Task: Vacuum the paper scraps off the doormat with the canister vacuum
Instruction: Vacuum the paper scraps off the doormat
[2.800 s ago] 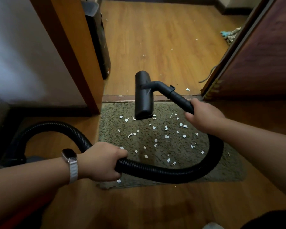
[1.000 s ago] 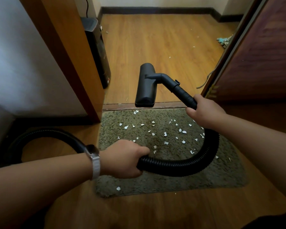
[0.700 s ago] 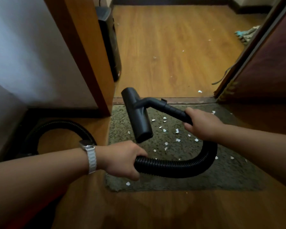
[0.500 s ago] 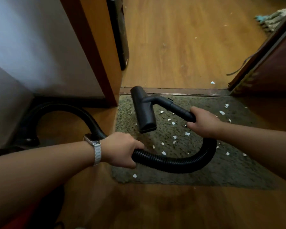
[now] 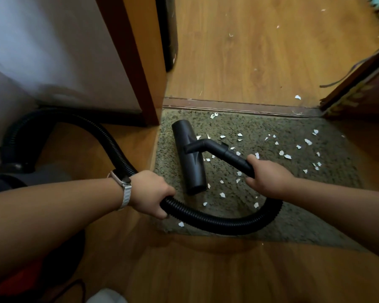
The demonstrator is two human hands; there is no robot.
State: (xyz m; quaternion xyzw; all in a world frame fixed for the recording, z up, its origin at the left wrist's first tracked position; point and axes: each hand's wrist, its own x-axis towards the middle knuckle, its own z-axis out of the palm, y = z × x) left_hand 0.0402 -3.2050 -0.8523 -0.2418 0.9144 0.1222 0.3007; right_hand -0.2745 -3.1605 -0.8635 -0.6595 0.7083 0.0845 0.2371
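Note:
A green-grey doormat [image 5: 265, 127] lies before the door threshold, strewn with several white paper scraps [image 5: 287, 156]. The black vacuum nozzle [image 5: 189, 159] lies lengthwise over the mat's left part. My right hand [image 5: 269, 179] grips the black wand just behind the nozzle. My left hand [image 5: 150, 194], with a watch on its wrist, grips the ribbed black hose [image 5: 223, 221], which loops under my right arm. The hose also arcs back left to the canister [image 5: 9, 178], mostly hidden by my left arm.
A wooden door frame [image 5: 140, 73] and white wall stand at left, with a dark upright object [image 5: 169, 33] behind the frame. A dark door [image 5: 363, 88] is open at right. Wooden floor beyond the threshold [image 5: 239, 104] carries a few stray scraps.
The nozzle has come down from above the threshold onto the left part of the mat. Both hands moved nearer with it, and my view tilted down and left.

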